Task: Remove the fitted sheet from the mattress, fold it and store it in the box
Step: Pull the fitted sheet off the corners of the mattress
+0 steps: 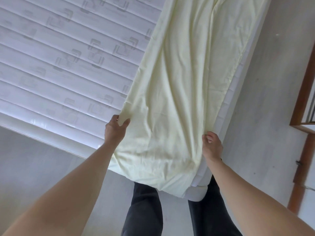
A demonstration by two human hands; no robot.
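A pale yellow fitted sheet lies as a long folded strip along the right side of the white quilted mattress, its near end drooping over the mattress corner. My left hand pinches the strip's left edge between thumb and fingers. My right hand grips the strip's right edge at the mattress side, fingers curled. No box is in view.
Grey floor runs to the right of the mattress and below its near edge. A brown wooden frame stands at the far right. My dark-trousered legs are against the mattress corner.
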